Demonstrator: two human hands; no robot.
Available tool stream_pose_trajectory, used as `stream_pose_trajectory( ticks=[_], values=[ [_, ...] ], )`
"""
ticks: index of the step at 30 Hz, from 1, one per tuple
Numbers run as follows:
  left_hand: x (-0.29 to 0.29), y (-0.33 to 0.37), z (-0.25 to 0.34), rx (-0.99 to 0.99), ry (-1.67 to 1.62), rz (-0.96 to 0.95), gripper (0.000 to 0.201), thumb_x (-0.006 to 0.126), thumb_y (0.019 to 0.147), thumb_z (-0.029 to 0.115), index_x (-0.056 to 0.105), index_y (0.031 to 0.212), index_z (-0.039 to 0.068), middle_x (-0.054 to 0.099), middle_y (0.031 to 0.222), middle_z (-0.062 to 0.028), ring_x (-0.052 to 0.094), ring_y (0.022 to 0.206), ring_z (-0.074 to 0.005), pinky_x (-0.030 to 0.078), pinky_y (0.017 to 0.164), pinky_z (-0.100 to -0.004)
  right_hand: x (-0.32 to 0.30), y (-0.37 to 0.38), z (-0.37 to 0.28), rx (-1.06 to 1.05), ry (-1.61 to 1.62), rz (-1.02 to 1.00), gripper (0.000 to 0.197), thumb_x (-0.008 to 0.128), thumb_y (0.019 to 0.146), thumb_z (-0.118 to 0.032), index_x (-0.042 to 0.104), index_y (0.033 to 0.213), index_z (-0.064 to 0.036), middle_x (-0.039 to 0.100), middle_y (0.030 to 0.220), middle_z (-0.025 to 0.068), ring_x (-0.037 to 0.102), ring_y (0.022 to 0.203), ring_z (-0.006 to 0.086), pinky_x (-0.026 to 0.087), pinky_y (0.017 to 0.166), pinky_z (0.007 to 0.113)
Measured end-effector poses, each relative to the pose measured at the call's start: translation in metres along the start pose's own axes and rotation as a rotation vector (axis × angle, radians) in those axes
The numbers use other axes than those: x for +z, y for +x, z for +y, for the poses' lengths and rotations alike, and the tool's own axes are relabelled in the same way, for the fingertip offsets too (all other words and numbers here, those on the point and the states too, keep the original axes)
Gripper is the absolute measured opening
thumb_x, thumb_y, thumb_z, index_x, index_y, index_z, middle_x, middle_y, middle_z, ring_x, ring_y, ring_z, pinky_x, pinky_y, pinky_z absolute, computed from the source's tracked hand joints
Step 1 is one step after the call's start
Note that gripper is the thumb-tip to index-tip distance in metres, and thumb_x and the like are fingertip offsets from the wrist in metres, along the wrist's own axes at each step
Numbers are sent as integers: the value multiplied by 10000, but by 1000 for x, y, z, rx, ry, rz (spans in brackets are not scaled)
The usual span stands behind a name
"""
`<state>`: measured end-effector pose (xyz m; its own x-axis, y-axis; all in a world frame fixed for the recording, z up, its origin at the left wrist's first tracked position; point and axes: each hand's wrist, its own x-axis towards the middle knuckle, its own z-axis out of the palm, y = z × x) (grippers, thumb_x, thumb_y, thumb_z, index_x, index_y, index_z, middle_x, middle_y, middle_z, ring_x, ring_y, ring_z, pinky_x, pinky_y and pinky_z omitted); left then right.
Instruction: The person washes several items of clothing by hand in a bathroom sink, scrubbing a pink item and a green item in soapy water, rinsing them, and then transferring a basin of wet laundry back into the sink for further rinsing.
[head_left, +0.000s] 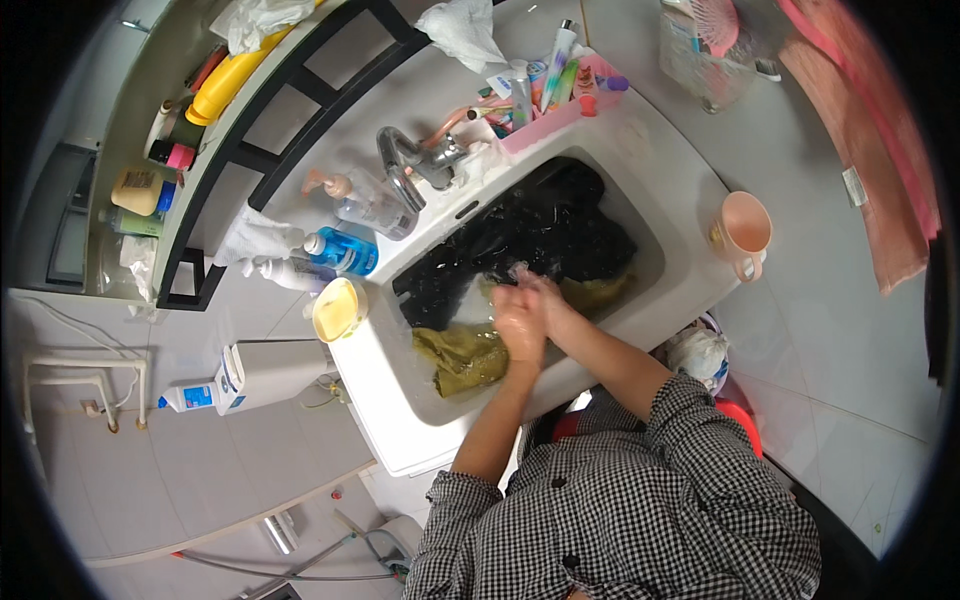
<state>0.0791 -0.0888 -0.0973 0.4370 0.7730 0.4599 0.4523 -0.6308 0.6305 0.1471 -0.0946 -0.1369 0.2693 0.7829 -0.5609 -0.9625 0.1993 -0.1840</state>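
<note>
While left hand (pixel 519 325) meets right hand (pixel 541 296), grips unclear, dark cloth (pixel 545 215) lies just beyond.

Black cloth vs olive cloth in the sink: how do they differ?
Colour: the black cloth is dark all over; the olive cloth is yellowish green.
Visible area: the black cloth covers much more of the basin than the olive cloth.
Position: the black cloth lies mostly toward the faucet side; the olive cloth shows along the side nearer the person.
Shared: both look wet and crumpled, in the same white sink.
</note>
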Motion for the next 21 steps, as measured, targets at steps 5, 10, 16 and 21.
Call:
stream_pose_trajectory(
  ticks=[5,10,16,21],
  values=[
    [-36,22,-74,-291,321,120,183,563,716,127,578,692,-54,518,865,-213,514,777,-352,410,720,-418,26,-45,-10,126,-452,227,216,604,795,-316,478,711,-162,447,627,-33,413,532,70,308,416,228],
    [-31,13,-98,-242,396,138,175,590,739,128,570,824,-24,557,810,-184,535,736,-317,429,688,-389,17,-24,9,-62,-578,273,198,584,811,-301,492,794,-126,472,692,-5,451,608,85,348,390,246],
    [2,8,47,-149,-181,-40,64,510,789,30,507,850,7,547,784,-135,547,711,-246,438,672,-326,-13,-6,-6,-170,-287,-22,259,487,867,-321,519,751,-91,525,725,20,513,669,115,436,540,256],
    [-11,11,4,113,34,6,174,518,718,-24,513,889,7,500,803,-165,497,741,-320,420,668,-376,30,-32,-4,56,-35,70,285,503,852,-336,459,657,-132,454,641,-25,438,577,103,387,519,254]
  ],
)
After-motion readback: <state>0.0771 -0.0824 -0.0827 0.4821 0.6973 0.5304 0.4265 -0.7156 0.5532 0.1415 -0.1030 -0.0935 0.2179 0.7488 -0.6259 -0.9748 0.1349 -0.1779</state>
